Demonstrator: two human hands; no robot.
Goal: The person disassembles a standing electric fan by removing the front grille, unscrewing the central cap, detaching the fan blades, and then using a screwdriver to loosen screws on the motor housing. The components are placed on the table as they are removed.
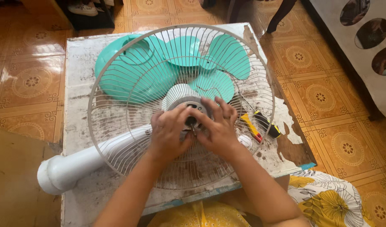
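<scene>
A white fan lies on its side on a worn white table. Its round wire rear grille faces up, fixed around the white motor housing. My left hand and my right hand meet at the dark hub in the grille's centre, fingertips pinched on a small part by the shaft. The fan's white stand tube points to the lower left. Behind the grille lie a teal blade set and a teal round base cover.
Two screwdrivers, one with a yellow-red handle and one with a black-yellow handle, lie on the table's right side under the grille's edge. The table's right edge has peeled patches. Orange patterned floor tiles surround it. My yellow floral clothing is below.
</scene>
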